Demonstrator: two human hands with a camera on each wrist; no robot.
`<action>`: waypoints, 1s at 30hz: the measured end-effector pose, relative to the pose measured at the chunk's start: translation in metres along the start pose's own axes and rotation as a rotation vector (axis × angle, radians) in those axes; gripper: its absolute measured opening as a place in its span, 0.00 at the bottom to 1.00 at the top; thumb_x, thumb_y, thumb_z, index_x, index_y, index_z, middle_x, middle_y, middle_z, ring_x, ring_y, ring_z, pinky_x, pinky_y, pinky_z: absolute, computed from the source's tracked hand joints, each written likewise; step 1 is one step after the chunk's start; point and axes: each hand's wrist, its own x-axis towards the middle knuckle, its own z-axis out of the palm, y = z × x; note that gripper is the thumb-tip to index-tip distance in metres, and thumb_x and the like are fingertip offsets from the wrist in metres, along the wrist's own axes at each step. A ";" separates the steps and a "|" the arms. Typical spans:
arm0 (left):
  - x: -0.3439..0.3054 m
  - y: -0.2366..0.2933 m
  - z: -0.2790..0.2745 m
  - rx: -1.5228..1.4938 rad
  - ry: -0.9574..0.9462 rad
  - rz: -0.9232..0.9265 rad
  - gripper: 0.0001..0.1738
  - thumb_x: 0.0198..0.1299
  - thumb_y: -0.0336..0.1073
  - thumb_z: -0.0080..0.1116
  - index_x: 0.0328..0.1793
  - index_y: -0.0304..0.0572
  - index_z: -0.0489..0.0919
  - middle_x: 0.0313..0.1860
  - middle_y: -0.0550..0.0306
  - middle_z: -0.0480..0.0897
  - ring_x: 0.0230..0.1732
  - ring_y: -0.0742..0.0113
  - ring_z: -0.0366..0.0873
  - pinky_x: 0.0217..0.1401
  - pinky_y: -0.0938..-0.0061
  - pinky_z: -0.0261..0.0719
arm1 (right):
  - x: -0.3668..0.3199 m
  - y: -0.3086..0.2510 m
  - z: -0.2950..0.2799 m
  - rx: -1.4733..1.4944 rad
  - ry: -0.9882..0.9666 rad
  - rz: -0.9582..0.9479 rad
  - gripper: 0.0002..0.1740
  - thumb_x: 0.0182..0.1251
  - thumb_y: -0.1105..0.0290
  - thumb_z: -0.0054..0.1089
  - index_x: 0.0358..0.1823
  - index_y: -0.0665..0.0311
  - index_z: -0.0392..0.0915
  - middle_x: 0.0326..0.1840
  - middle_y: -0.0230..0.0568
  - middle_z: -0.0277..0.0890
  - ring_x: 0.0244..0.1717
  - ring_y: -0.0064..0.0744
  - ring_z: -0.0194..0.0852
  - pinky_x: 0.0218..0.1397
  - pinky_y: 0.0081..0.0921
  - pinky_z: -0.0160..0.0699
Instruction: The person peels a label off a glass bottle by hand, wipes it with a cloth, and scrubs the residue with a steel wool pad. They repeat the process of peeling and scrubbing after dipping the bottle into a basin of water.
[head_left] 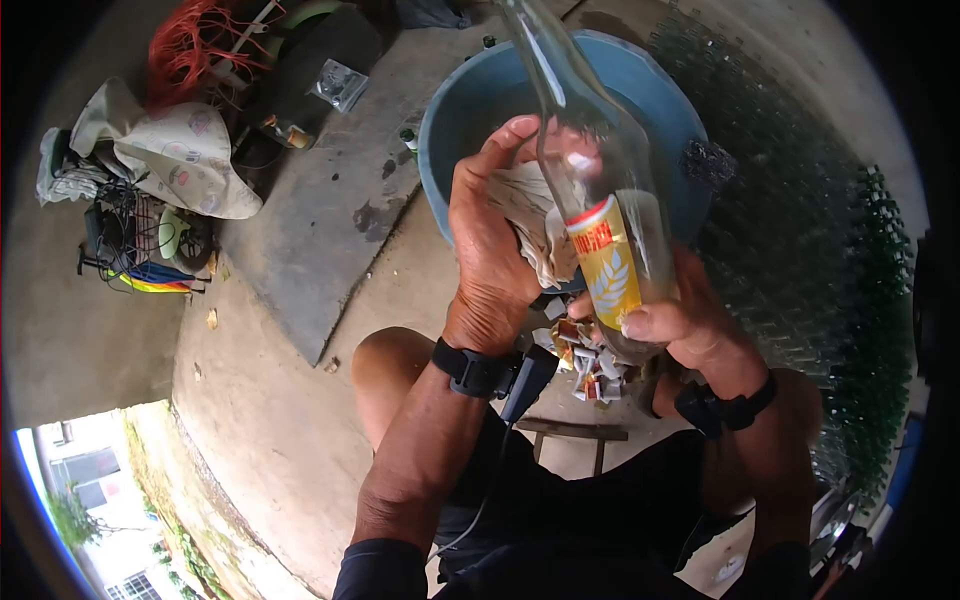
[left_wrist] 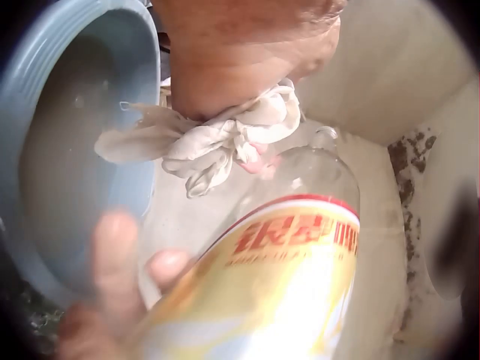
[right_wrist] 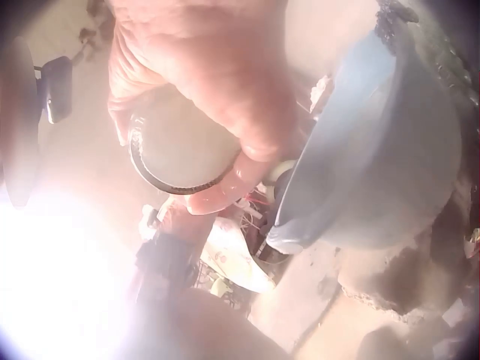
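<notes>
A clear glass bottle (head_left: 620,150) is held up over the near rim of a blue plastic tub (head_left: 440,150), tilted, its neck pointed away from the body. On it a yellow label (head_left: 610,280) with a red upper band and a pale wheat-ear design is shown. The bottle is grasped round its base end by the right hand (head_left: 690,310), with the thumb laid across the glass just beside the label. A crumpled off-white cloth (head_left: 535,215) is grasped by the left hand (head_left: 490,235), whose fingers are partly hidden behind the bottle. A black strap with a camera is worn on each wrist.

Between the knees, part of a low wooden stool (head_left: 575,430) is seen on the concrete floor (head_left: 270,410). Beyond it, torn paper scraps (head_left: 590,370) are heaped near the tub's near edge. Murky liquid (left_wrist: 67,142) is held in the tub, and a dark mesh bundle (head_left: 708,160) is seen at its right rim. To the right, many green glass bottles (head_left: 870,300) are massed together. To the left, a flat grey board (head_left: 330,200) is laid on the floor, with a clear plastic packet (head_left: 340,85) near its far end. Farther left, a whitish printed sack (head_left: 185,155) is heaped by the wall, with tangled red strands (head_left: 190,50) beyond it.
</notes>
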 end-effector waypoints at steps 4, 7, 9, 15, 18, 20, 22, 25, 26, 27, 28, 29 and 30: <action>-0.007 -0.017 0.011 -0.075 0.028 -0.062 0.22 0.77 0.46 0.47 0.67 0.40 0.77 0.62 0.41 0.87 0.63 0.43 0.85 0.71 0.50 0.84 | 0.005 -0.001 0.004 -0.032 0.066 -0.053 0.49 0.54 0.68 0.76 0.80 0.71 0.67 0.66 0.47 0.80 0.60 0.39 0.86 0.64 0.38 0.88; -0.008 -0.025 0.012 0.017 -0.054 -0.023 0.24 0.77 0.45 0.44 0.70 0.40 0.75 0.65 0.38 0.85 0.65 0.44 0.84 0.71 0.51 0.83 | 0.010 0.007 0.004 -0.208 0.196 -0.126 0.50 0.53 0.63 0.78 0.78 0.72 0.67 0.61 0.49 0.83 0.54 0.39 0.90 0.51 0.38 0.96; -0.009 -0.025 0.011 0.053 -0.085 -0.039 0.25 0.77 0.44 0.42 0.73 0.40 0.73 0.64 0.38 0.85 0.65 0.46 0.84 0.71 0.53 0.83 | 0.011 0.007 0.000 -0.254 0.220 -0.145 0.49 0.53 0.63 0.78 0.77 0.72 0.68 0.60 0.48 0.83 0.53 0.38 0.89 0.51 0.38 0.96; -0.009 -0.035 0.003 0.414 -0.026 0.018 0.37 0.72 0.43 0.50 0.83 0.30 0.68 0.77 0.41 0.78 0.75 0.54 0.77 0.78 0.61 0.76 | 0.003 -0.013 -0.021 -0.266 0.270 -0.104 0.50 0.48 0.66 0.84 0.76 0.72 0.74 0.67 0.44 0.82 0.68 0.34 0.80 0.76 0.34 0.75; -0.019 -0.034 0.000 0.435 0.026 -0.154 0.35 0.75 0.47 0.52 0.83 0.36 0.70 0.75 0.46 0.79 0.74 0.54 0.79 0.78 0.53 0.78 | 0.002 -0.024 -0.025 -0.445 0.290 -0.185 0.51 0.45 0.69 0.83 0.76 0.72 0.74 0.66 0.44 0.82 0.67 0.34 0.81 0.76 0.33 0.75; -0.026 -0.034 -0.001 0.476 0.045 -0.297 0.34 0.78 0.50 0.53 0.82 0.39 0.71 0.73 0.49 0.81 0.73 0.56 0.81 0.76 0.51 0.80 | 0.000 -0.030 -0.029 -0.540 0.267 -0.214 0.51 0.44 0.70 0.82 0.76 0.72 0.73 0.66 0.43 0.82 0.67 0.34 0.81 0.75 0.33 0.75; -0.032 -0.033 -0.006 0.571 0.017 -0.401 0.35 0.80 0.55 0.53 0.83 0.40 0.71 0.73 0.50 0.81 0.71 0.58 0.81 0.73 0.53 0.83 | -0.001 -0.034 -0.030 -0.555 0.231 -0.198 0.51 0.44 0.71 0.82 0.76 0.72 0.73 0.66 0.43 0.82 0.67 0.33 0.80 0.75 0.33 0.75; -0.034 -0.032 -0.008 0.628 -0.044 -0.382 0.29 0.82 0.53 0.54 0.76 0.39 0.78 0.65 0.52 0.87 0.62 0.62 0.87 0.65 0.62 0.89 | -0.001 -0.034 -0.028 -0.571 0.218 -0.180 0.51 0.44 0.71 0.82 0.76 0.71 0.73 0.66 0.43 0.82 0.67 0.33 0.80 0.76 0.33 0.75; -0.034 -0.030 -0.006 0.648 -0.076 -0.364 0.28 0.82 0.51 0.54 0.75 0.39 0.80 0.63 0.52 0.88 0.60 0.63 0.88 0.64 0.63 0.89 | -0.001 -0.034 -0.028 -0.576 0.222 -0.178 0.51 0.44 0.70 0.82 0.76 0.71 0.73 0.66 0.43 0.82 0.67 0.33 0.80 0.76 0.33 0.75; -0.034 -0.028 -0.002 0.666 -0.046 -0.335 0.26 0.82 0.50 0.55 0.73 0.38 0.81 0.61 0.52 0.89 0.59 0.63 0.88 0.63 0.64 0.89 | -0.001 -0.033 -0.028 -0.561 0.237 -0.187 0.51 0.44 0.70 0.82 0.76 0.71 0.73 0.66 0.43 0.82 0.67 0.33 0.80 0.76 0.33 0.74; -0.034 -0.026 0.002 0.684 -0.015 -0.307 0.24 0.82 0.48 0.56 0.71 0.37 0.82 0.59 0.53 0.89 0.57 0.64 0.89 0.62 0.64 0.90 | 0.000 -0.031 -0.027 -0.546 0.253 -0.195 0.51 0.45 0.70 0.82 0.76 0.71 0.73 0.66 0.43 0.82 0.67 0.33 0.80 0.76 0.33 0.74; -0.034 -0.025 0.005 0.701 0.015 -0.280 0.23 0.82 0.46 0.56 0.69 0.36 0.84 0.57 0.53 0.90 0.55 0.64 0.89 0.61 0.65 0.90 | 0.000 -0.029 -0.027 -0.530 0.269 -0.202 0.51 0.45 0.70 0.82 0.76 0.71 0.73 0.66 0.43 0.82 0.67 0.33 0.80 0.77 0.34 0.74; -0.033 -0.027 0.003 0.667 0.069 -0.233 0.22 0.82 0.45 0.56 0.68 0.36 0.84 0.57 0.53 0.90 0.55 0.64 0.90 0.60 0.65 0.90 | 0.001 -0.027 -0.027 -0.507 0.288 -0.186 0.51 0.45 0.70 0.82 0.76 0.71 0.73 0.66 0.43 0.82 0.68 0.34 0.79 0.77 0.34 0.73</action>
